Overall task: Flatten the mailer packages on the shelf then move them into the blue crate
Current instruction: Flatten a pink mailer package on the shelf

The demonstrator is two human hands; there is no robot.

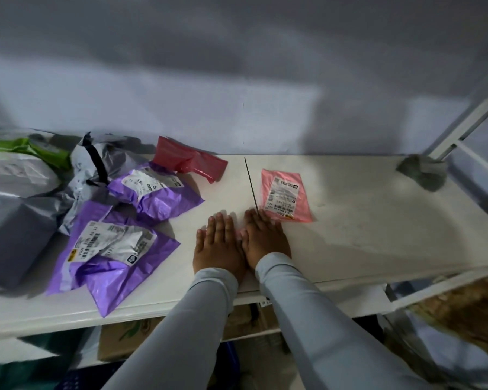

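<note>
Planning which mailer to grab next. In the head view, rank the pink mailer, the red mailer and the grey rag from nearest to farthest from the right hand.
1. Pink mailer: just ahead of the right hand, by its fingertips.
2. Red mailer: farther back and to the left, near the wall.
3. Grey rag: far right, by the shelf post.

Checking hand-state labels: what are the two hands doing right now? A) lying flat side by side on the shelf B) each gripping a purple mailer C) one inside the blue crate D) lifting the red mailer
A: the left hand and right hand lie palm down, fingers straight, side by side on the white shelf, the right hand's fingertips at the pink mailer's near edge.
</note>
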